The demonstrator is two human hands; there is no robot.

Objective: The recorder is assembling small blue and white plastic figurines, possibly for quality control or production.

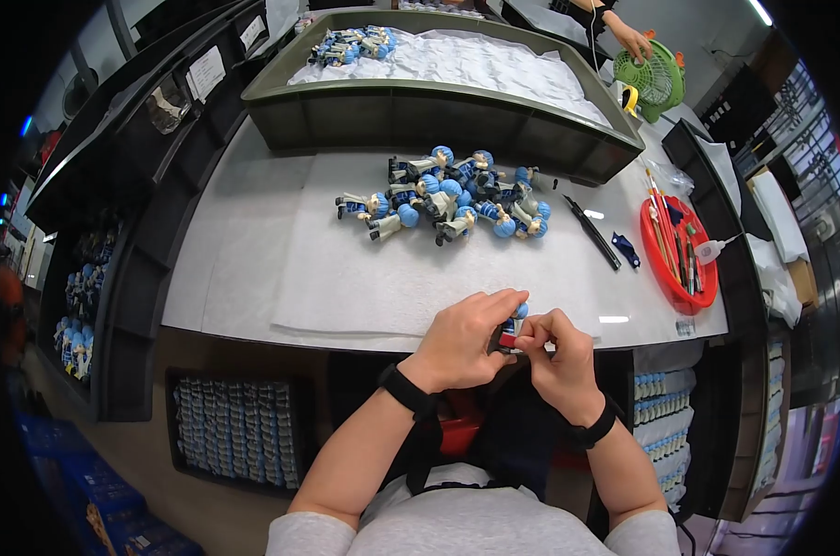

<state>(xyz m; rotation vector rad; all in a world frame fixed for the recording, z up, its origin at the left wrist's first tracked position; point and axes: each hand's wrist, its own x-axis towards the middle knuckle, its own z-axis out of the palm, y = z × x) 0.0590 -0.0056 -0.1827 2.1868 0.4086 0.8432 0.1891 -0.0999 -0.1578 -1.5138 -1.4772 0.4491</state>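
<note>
My left hand is closed around a small figurine with blue hair just above the table's near edge. A small red part shows low on the figurine, between my hands. Against its right side, my right hand is closed in a pinch; the fingers hide what they grip. Beyond my hands, a loose pile of similar blue-haired figurines lies on the white table, most of them on their sides.
A large dark tray, lined with white sheeting, holds more figurines. To the right lie a black pen-like tool, a dark blue scrap and a red basket of brushes. Another person's hand touches a green fan. Figurine-filled trays stand below.
</note>
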